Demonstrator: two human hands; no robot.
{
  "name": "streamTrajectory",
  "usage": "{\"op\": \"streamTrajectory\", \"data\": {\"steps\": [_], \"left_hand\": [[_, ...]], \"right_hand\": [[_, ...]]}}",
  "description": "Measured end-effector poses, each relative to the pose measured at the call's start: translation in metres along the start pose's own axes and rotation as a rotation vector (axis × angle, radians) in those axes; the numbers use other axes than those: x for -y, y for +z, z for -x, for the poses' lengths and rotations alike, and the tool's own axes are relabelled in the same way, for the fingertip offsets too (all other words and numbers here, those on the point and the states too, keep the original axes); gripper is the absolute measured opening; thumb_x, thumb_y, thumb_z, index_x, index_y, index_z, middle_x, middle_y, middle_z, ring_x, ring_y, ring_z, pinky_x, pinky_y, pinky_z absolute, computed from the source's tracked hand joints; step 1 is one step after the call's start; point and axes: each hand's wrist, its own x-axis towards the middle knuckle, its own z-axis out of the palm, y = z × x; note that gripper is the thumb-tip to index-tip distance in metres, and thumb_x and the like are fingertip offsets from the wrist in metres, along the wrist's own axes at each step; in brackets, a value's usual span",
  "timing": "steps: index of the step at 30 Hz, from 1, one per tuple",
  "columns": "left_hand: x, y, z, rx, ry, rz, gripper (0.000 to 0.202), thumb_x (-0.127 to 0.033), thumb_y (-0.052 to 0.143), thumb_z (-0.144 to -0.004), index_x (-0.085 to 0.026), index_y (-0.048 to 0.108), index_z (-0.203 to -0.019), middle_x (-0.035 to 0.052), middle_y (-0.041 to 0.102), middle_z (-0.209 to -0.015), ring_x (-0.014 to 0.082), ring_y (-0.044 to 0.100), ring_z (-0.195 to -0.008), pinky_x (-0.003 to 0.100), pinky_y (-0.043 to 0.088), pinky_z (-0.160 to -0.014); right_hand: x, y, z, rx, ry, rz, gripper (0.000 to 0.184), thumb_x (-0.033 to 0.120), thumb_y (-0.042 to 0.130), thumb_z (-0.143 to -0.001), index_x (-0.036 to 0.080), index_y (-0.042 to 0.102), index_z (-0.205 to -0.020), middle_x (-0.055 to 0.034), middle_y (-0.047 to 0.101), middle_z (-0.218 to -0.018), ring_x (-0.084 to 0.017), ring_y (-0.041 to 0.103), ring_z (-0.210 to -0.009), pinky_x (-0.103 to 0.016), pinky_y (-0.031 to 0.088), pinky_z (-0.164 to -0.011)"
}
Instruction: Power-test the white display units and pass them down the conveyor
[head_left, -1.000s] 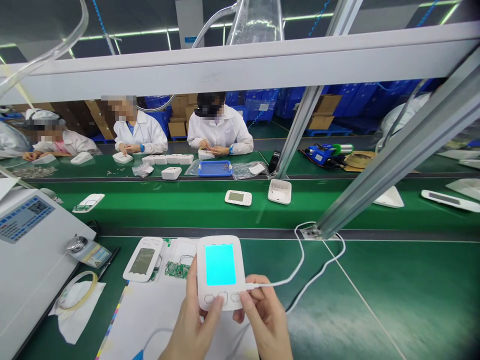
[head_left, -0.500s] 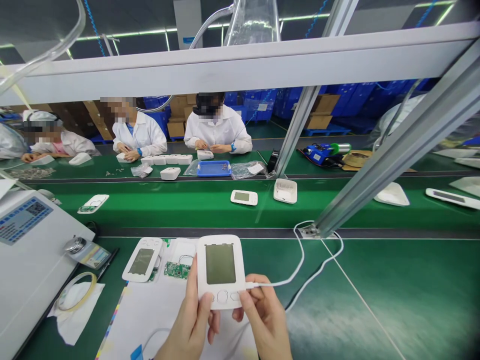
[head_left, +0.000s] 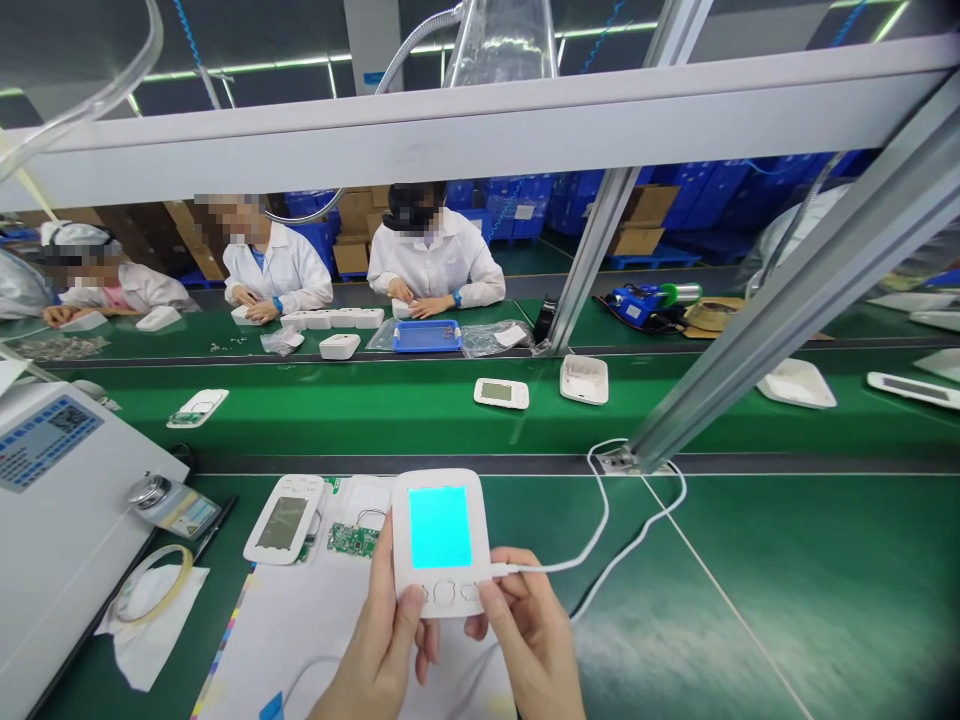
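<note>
Both hands hold up a white handheld device whose screen glows cyan. My left hand grips its lower left side, thumb on the left button. My right hand pinches the lower right corner where a white cable plugs in and runs off to the right across the green mat. Just left of the device lie another white device front with a dark screen and an open shell with a green circuit board, both on a white sheet.
A grey machine stands at the left, with a tape roll on a cloth beside it. A slanted metal post rises at the right. The green conveyor belt carries white parts. Three people in white coats sit across it.
The device's screen was lit a second ago, went dark half a second ago, and is lit cyan again. My left thumb shifted from the middle button to the left. Parts on the belt drifted right.
</note>
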Motion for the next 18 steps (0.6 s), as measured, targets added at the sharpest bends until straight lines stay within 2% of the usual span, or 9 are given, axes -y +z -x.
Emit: {"op": "streamTrajectory", "data": {"steps": [5, 10, 15, 18], "left_hand": [[0.0000, 0.0010, 0.0000, -0.030, 0.003, 0.017, 0.083, -0.057, 0.045, -0.100, -0.018, 0.003, -0.161, -0.0027, 0.053, -0.062, 0.0179, 0.049, -0.057, 0.025, 0.048, -0.053], [0.0008, -0.0006, -0.0001, -0.029, 0.014, -0.023, 0.084, -0.056, 0.043, -0.102, -0.015, -0.002, -0.160, -0.0026, 0.052, -0.063, 0.0178, 0.048, -0.057, 0.026, 0.047, -0.054], [0.0010, 0.0028, 0.0000, -0.060, 0.042, 0.014, 0.074, -0.054, 0.046, -0.102, -0.017, 0.016, -0.159, -0.0012, 0.056, -0.067, 0.0167, 0.050, -0.060, 0.025, 0.049, -0.057], [0.0060, -0.0028, -0.0066, -0.154, 0.045, 0.163, 0.075, -0.053, 0.064, -0.093, -0.022, 0.030, -0.152, 0.0014, 0.066, -0.079, 0.0142, 0.054, -0.057, 0.024, 0.050, -0.053]], "right_hand": [[0.0002, -0.0007, 0.0000, 0.009, 0.015, 0.009, 0.031, 0.050, 0.070, -0.090, 0.022, 0.062, -0.101, -0.0012, 0.071, -0.070, -0.017, 0.066, -0.053, -0.027, 0.053, -0.053], [0.0001, -0.0004, 0.0004, 0.009, 0.022, 0.007, 0.032, 0.050, 0.070, -0.091, 0.022, 0.061, -0.102, -0.0011, 0.071, -0.072, -0.016, 0.064, -0.053, -0.026, 0.052, -0.052], [0.0029, 0.0013, 0.0008, 0.009, 0.029, 0.000, 0.033, 0.051, 0.071, -0.090, 0.022, 0.063, -0.103, -0.0011, 0.073, -0.068, -0.016, 0.064, -0.053, -0.026, 0.053, -0.053], [0.0037, 0.0000, 0.0000, 0.020, 0.018, 0.013, 0.035, 0.055, 0.069, -0.090, 0.020, 0.071, -0.097, -0.0032, 0.073, -0.065, -0.019, 0.066, -0.052, -0.028, 0.053, -0.051]]}}
